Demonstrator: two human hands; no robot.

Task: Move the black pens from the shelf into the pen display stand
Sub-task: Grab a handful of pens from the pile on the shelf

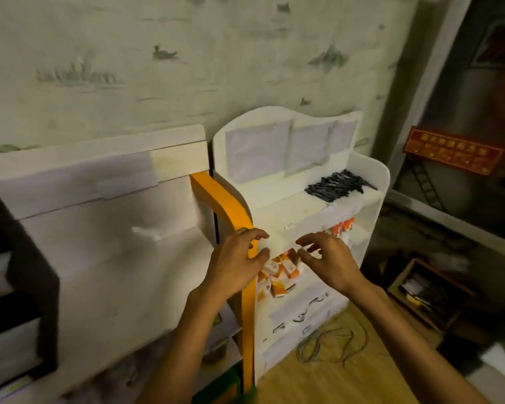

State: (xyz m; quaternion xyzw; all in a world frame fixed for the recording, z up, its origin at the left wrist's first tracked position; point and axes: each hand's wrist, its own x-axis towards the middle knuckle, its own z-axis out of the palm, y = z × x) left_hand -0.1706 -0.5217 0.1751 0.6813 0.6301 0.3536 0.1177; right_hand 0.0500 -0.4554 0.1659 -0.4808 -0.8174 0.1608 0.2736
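Both hands, left hand (235, 259) and right hand (328, 259), hover empty with loosely curled fingers below the white wooden shelf unit's (375, 182) top tier, where the heap of black plastic pens (337, 185) lies untouched; seemingly none moved yet.

Both hands hang in front of the middle tier of the shelf (370, 182), the left grip (239, 258) just left of the right grip (325, 258), apart. The pens (337, 185) lie on the top tier, above and behind the right grip. Small boxes (283, 272) sit between and below the two grips. A cabinet (99, 199) stands left of the left grip. Loose wire (330, 342) lies on the floor below the right grip.
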